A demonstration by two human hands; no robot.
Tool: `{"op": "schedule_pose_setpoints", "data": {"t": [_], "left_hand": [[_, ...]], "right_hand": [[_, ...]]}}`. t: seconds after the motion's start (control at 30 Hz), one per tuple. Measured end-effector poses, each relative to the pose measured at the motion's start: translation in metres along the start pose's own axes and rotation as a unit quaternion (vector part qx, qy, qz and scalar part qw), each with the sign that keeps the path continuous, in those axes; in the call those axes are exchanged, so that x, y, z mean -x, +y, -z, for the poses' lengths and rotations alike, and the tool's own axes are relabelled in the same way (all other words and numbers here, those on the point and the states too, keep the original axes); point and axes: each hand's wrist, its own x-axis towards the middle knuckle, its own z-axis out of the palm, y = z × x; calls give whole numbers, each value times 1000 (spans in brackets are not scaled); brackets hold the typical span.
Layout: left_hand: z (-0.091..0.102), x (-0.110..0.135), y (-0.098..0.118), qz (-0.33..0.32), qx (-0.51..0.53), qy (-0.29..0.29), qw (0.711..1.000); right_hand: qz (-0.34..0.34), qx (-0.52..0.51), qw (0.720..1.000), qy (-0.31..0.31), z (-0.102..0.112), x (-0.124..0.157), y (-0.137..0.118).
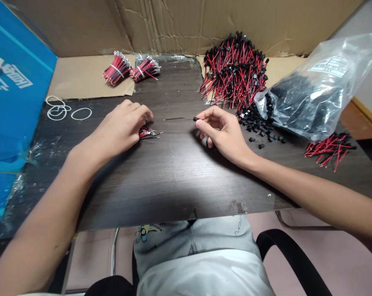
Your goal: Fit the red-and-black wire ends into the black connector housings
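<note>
My right hand (223, 131) pinches a small black connector with one thin black wire (178, 119) sticking out to the left, just above the dark wooden tabletop (173, 176). My left hand (122, 125) lies curled, palm down, over a small bunch of loose red and black wires (149, 132); their metal tips poke out to the right of the fingers. The two hands are about a hand's width apart near the middle of the table.
A big heap of finished red-black leads (235, 70) lies at the back right beside loose black connectors (260, 125) and a plastic bag (315, 88) of them. Two banded wire bundles (130, 69), white rubber bands (64, 110), stray red wires (326, 148), a blue box (13, 90) at left.
</note>
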Motion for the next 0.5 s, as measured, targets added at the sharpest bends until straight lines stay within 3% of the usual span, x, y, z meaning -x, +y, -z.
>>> {"op": "schedule_pose_setpoints", "data": {"t": [0.33,0.5], "left_hand": [[3,3,15,-47,79,10,996],[1,3,17,-32,96,14,995]], "right_hand": [[7,-2,1000,0,-1,-1,0],[13,1,1000,-3,0,-1,-1]]}}
